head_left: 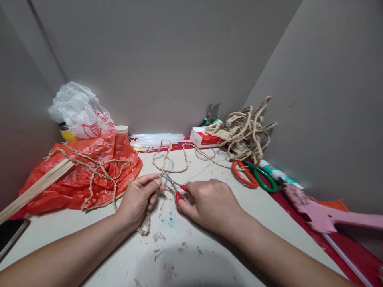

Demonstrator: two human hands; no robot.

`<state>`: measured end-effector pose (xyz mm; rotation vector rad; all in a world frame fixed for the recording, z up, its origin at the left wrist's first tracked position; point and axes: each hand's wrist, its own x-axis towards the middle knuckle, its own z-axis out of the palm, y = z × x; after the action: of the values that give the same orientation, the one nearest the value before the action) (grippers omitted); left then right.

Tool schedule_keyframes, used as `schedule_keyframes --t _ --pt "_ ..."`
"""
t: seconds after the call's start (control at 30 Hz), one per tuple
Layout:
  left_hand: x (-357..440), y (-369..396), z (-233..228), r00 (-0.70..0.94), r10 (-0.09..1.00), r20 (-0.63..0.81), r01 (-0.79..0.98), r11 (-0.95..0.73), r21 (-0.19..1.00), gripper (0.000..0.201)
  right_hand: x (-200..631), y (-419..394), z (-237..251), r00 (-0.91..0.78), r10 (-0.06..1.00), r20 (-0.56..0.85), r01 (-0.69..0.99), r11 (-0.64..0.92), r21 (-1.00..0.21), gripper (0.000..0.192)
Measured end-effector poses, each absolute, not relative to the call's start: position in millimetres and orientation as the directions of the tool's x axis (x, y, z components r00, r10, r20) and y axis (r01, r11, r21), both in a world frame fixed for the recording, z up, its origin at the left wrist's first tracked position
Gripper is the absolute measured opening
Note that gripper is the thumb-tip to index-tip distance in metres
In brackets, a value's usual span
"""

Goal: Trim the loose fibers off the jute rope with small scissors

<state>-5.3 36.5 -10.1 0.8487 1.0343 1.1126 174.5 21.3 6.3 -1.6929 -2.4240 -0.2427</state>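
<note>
My right hand [209,203] closes its grip on the small red-handled scissors [176,189], whose blades point at the braided tan jute cord [167,159]. My left hand [139,197] pinches that cord just beside the blade tips; the cord loops away over the stained white counter [185,247] and trails under my left wrist. Left of my hands lies a crumpled red plastic bag [89,175] draped with more cord, its contents hidden. Behind it a clear plastic bag [80,111] covers a yellow container [67,134]. Near the far wall, a red-and-white cardboard box [203,138] sits touching a tangled heap of jute rope [242,133], with orange-and-green-handled scissors [254,175] nearby.
</note>
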Motion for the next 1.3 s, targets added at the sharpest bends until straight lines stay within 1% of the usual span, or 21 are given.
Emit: schedule_keyframes --t 0.17,0.37,0.47,0.53,0.63,0.73,0.9,1.1,1.3 --pt "-4.5 35.8 -10.8 0.118 0.971 -0.206 -0.288 0.232 0.929 0.029 174.2 21.3 6.1 -0.334 0.913 0.233 0.942 0.333 0.047 0.032" --pt "-2.7 34.8 -9.0 0.085 0.979 -0.187 -0.216 0.201 0.956 0.035 173.1 22.9 6.7 -0.331 0.923 0.194 0.943 0.327 0.054 0.031" --pt "-2.9 34.8 -10.1 0.082 0.980 -0.180 -0.200 0.193 0.961 0.035 175.3 25.7 5.0 -0.315 0.933 0.177 0.949 0.315 0.026 0.030" --pt "-3.6 35.4 -11.7 0.084 0.980 -0.183 -0.205 0.196 0.959 0.033 176.8 26.7 3.8 -0.307 0.932 0.191 0.950 0.313 -0.001 0.030" --pt "-4.7 36.5 -13.1 0.091 0.979 -0.185 -0.219 0.201 0.955 0.031 176.7 25.3 3.7 -0.328 0.916 0.232 0.939 0.343 -0.025 0.030" --pt "-5.3 37.0 -12.7 0.086 0.979 -0.184 -0.206 0.198 0.958 0.030 174.7 22.2 5.2 -0.362 0.903 0.232 0.925 0.378 -0.027 0.031" --pt "-5.9 36.4 -11.4 0.074 0.982 -0.171 -0.165 0.182 0.969 0.029 173.1 19.0 8.0 -0.368 0.910 0.192 0.926 0.377 -0.011 0.031" --pt "-5.6 36.2 -10.3 0.006 0.986 -0.164 -0.071 0.164 0.984 0.022 172.4 18.5 10.4 -0.369 0.919 0.141 0.925 0.377 -0.036 0.031" --pt "-6.6 38.2 -13.3 0.006 0.980 -0.199 -0.130 0.198 0.971 0.021 173.3 21.1 12.5 -0.370 0.927 0.053 0.922 0.374 -0.104 0.026"
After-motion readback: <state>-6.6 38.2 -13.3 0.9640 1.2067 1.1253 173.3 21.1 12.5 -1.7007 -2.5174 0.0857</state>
